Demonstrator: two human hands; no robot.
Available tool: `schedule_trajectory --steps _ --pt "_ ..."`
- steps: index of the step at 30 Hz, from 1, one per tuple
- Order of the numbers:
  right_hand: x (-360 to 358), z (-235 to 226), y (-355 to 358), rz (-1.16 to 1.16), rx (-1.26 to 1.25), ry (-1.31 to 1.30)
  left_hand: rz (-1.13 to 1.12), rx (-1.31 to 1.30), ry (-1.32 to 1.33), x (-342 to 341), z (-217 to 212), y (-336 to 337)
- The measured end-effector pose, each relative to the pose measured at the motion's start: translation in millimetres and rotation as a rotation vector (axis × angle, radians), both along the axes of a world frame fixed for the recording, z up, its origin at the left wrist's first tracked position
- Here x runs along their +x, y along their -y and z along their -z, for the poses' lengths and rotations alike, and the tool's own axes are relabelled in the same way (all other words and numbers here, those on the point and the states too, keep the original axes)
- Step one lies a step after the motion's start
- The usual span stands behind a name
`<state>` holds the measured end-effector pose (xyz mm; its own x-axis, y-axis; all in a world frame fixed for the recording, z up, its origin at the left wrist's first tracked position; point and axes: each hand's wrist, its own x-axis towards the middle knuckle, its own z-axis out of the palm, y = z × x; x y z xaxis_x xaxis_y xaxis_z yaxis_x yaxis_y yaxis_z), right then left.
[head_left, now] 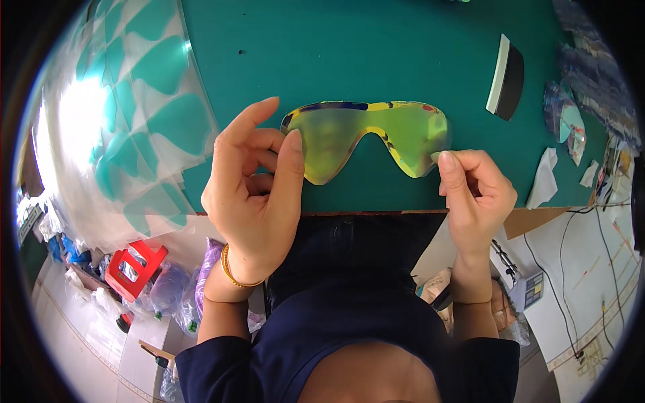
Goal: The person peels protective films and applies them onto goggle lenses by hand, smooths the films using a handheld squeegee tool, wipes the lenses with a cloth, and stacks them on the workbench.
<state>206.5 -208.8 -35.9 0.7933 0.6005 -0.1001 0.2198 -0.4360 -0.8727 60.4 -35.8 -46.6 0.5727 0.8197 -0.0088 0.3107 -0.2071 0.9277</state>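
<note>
Head view: yellow-green shield lens (pixel 367 118) on or just above green desk (pixel 363 54), between hands. Long axis runs left-right, nose notch toward person. Left hand (pixel 252 174) at lens's left end: thumb overlapping edge, index raised away, other fingers curled; firm grip cannot be told. Right hand (pixel 476 195) at lens's lower right corner: thumb and index close together, rest curled; cannot tell if pinching or only touching. Neither hand clearly nearer. Beyond lens to right, black-and-white scraper (pixel 505 77); left of lens, clear sheets (pixel 191 74) with lens-shaped cut-outs.
</note>
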Motion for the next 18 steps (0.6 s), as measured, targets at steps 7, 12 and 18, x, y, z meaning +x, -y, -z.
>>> schedule_trajectory --steps 7,12,18 --pt "-2 -2 -2 -0.003 -0.024 0.002 0.005 0.054 -0.014 -1 1 0" --pt "-3 -5 -6 0.012 -0.025 -0.001 0.009 0.061 -0.015 1 1 0" --pt "16 -26 -11 0.064 -0.261 0.045 0.016 0.073 -0.01 0 4 0"
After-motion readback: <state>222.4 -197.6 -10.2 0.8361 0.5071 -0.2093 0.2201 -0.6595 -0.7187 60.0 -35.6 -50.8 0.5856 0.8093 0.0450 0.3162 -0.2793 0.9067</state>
